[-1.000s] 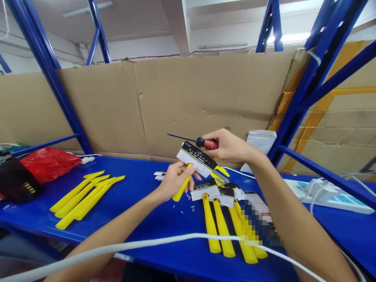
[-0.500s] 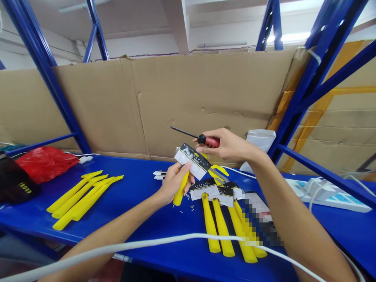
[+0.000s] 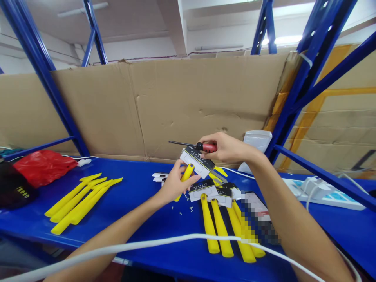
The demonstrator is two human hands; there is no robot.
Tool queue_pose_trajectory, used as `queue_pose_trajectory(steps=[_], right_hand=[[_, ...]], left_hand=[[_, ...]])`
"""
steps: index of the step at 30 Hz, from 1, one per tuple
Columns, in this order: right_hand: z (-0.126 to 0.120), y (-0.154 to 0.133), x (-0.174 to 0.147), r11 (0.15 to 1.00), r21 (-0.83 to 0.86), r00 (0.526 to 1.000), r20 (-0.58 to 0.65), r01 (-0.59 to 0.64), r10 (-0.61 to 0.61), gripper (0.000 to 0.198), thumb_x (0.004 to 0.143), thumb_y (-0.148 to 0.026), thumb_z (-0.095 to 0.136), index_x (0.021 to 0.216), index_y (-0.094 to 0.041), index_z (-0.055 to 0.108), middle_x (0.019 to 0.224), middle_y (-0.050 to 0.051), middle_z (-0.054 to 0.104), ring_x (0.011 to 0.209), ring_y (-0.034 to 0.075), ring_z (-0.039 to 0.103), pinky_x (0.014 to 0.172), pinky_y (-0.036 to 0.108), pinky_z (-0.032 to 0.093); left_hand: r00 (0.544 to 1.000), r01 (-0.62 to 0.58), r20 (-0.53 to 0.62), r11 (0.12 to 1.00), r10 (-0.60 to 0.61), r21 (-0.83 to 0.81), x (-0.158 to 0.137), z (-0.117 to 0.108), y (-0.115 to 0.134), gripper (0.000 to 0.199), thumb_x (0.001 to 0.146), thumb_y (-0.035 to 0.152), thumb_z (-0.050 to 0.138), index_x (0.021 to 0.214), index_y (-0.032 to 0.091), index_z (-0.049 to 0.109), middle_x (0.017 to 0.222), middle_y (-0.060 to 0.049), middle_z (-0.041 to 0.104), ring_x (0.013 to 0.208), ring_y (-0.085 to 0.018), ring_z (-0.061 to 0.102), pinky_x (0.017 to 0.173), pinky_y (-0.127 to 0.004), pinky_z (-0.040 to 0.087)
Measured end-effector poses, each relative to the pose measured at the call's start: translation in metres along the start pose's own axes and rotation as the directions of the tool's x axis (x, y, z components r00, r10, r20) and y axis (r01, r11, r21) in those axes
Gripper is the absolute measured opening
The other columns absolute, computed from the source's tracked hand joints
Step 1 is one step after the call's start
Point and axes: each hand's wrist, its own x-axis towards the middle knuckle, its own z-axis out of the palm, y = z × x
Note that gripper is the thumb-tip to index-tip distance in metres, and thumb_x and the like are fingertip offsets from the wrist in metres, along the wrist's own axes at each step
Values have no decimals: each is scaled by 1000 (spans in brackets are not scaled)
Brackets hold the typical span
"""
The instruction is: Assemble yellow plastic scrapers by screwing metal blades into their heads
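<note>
1. At the centre of the frame, my left hand [image 3: 173, 183] is closed around a yellow handle [image 3: 187, 172], its upper end against the white panel of a black-and-white card [image 3: 201, 167]. How the 2 are joined, I cannot tell.
2. Just above, my right hand [image 3: 221, 146] grips a red-handled screwdriver [image 3: 209, 147], its shaft pointing left; whether my fingertips touch the card's edge, I cannot tell.
3. I judge the handle light and stiff, its smooth, rounded surface perhaps a little slippery; best held around the shaft, just below the card.
4. The card looks thin and easily creased, so I would steady it by its edges, without pinching hard.
5. The screwdriver looks rigid and safest held by its red grip.
6. Small screws [image 3: 180, 213] lie on the blue bench [image 3: 132, 219] at lower centre, fiddly and likely to roll; fingertips suit them.
</note>
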Motion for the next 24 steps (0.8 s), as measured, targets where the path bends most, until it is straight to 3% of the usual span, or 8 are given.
queue_pose_trajectory(steps=[2,4,8,10,13,15,19,24], right_hand=[[-2,0,0,1000,3,999,-34,8,-8,13,86,-28,83,87,-24,71,76,-2,60,72,18,49,66,36,35],[-3,0,0,1000,4,997,-71,11,-11,14,85,-27,83,98,-24,78,82,-1,68,76,19,55,69,36,39],[-1,-3,0,999,32,989,-149,18,-13,31,89,-30,83,119,-23,84,94,2,76,80,20,62,71,36,47],[0,-4,1,995,100,981,-187,-23,42,35,92,-40,85,121,-21,84,89,2,75,69,17,57,62,34,46],[-1,-9,0,957,280,960,-243,-72,143,50,90,-55,90,124,-19,82,86,3,79,54,13,47,47,32,43],[-3,-12,-2,931,361,942,-292,-52,166,59,87,-58,93,128,-19,81,92,6,84,51,11,46,44,31,44],[-9,-16,-7,928,372,928,-335,-30,165,57,85,-60,96,123,-20,83,97,8,86,52,10,46,41,30,44],[-7,-16,-7,945,324,949,-280,-47,144,47,84,-64,95,105,-23,85,75,0,65,57,13,43,43,31,45]], left_hand=[[992,-76,-96,994,83,74,1,-2,-2,72,81,48,99,129,27,51,109,-5,79,68,-15,72,54,-24,52],[978,-123,-149,980,147,156,2,-5,-3,71,84,46,96,134,27,49,104,-3,79,76,-18,74,61,-26,53],[969,-151,-133,921,211,358,1,-11,-3,49,99,52,83,131,24,58,80,1,74,66,-17,67,62,-27,47],[974,-144,-116,927,195,345,0,-12,-3,44,103,58,78,124,23,63,73,3,71,58,-15,61,57,-25,43],[993,-87,-76,992,94,89,0,-10,-2,53,104,74,70,119,23,63,60,9,55,42,-11,46,44,-21,36],[999,-41,12,987,43,-153,1,-10,0,59,103,81,64,116,23,61,56,12,48,35,-10,38,37,-21,37],[980,59,193,865,44,-498,3,-14,7,60,104,83,60,103,23,60,51,13,41,31,-9,29,33,-21,39],[957,191,290,749,2,-635,5,-20,13,56,113,73,53,92,21,58,53,9,43,32,-8,31,36,-20,42]])
